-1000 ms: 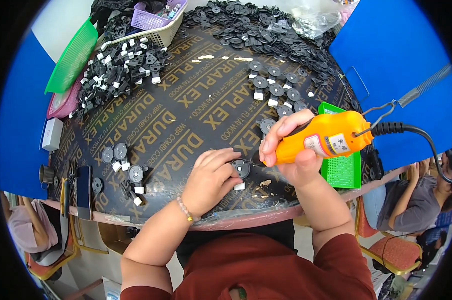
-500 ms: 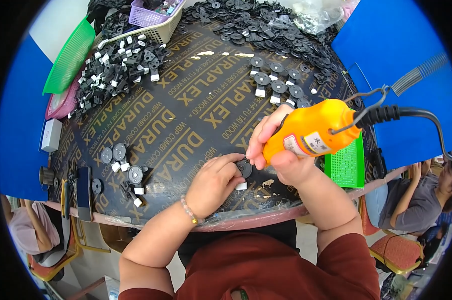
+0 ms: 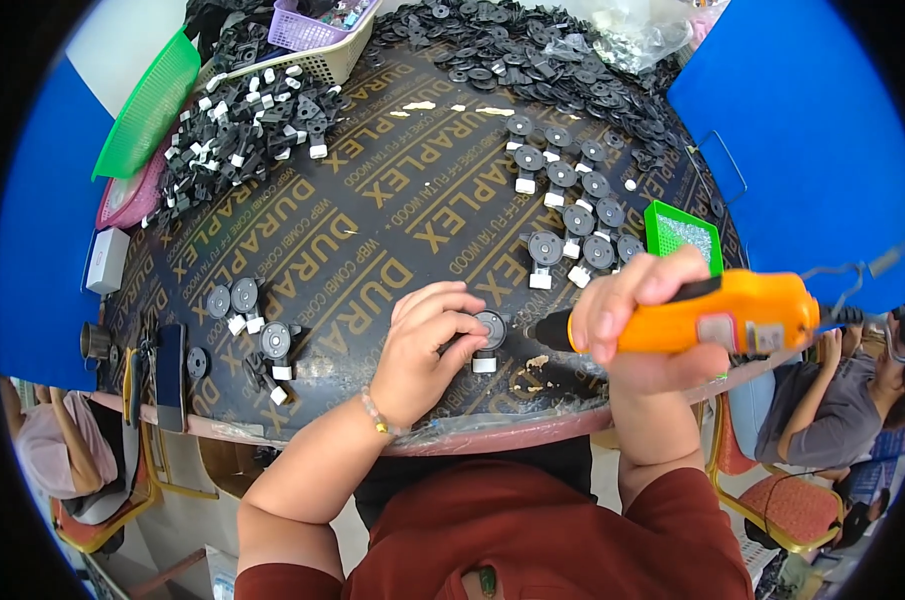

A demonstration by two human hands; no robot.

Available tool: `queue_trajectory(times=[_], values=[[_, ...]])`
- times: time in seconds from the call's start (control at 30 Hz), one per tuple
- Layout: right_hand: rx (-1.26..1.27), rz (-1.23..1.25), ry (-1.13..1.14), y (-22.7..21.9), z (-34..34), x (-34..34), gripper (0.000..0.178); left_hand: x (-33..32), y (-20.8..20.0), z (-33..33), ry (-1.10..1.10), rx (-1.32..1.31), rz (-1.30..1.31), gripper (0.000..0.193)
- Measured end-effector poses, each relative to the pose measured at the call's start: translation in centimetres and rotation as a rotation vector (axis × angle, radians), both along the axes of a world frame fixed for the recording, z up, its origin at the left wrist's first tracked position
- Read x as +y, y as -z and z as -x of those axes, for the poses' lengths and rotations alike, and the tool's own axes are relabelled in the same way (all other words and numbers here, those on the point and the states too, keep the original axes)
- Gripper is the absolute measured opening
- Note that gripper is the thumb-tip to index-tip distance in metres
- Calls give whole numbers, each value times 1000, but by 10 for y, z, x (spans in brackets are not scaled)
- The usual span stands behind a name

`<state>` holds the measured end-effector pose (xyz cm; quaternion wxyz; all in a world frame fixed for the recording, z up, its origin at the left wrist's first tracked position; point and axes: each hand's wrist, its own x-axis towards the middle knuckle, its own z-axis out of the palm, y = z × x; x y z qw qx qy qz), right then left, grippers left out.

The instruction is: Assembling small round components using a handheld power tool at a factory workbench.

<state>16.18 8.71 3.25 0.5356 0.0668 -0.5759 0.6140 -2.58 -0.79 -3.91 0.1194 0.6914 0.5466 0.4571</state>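
Observation:
My right hand [image 3: 637, 315] is wrapped round an orange electric screwdriver [image 3: 717, 312], tilted nearly flat, its dark nose toward the left. A coil spring and wire hook hang at its rear end. My left hand [image 3: 427, 345] has its thumb and fingers closed on the edge of a round black plastic part [image 3: 489, 328] with a white block at its lower side, lying on the table. The screwdriver's nose is a little to the right of that part, apart from it. Beyond stand rows of similar round black parts [image 3: 562, 176] with white blocks.
A heap of black discs [image 3: 492, 45] covers the far edge. Black parts with white ends [image 3: 247, 125] pile up at far left beside a green basket [image 3: 152, 100]. A green tray [image 3: 672, 225] holds small pieces at right. Several parts [image 3: 275, 341] and a phone [image 3: 171, 375] lie near left.
My right hand has drawn the screwdriver away to the right and tipped it from upright toward flat, uncovering the round part. My left hand stays at the part.

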Motion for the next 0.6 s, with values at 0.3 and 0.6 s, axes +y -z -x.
queue_trajectory(times=[0.3,0.6], values=[[-30,-15,-4,1,1,-15,64,1,0,-7,30,47,-115,24],[-54,3,-7,1,2,-15,64,0,-4,-7,73,85,-133,45]])
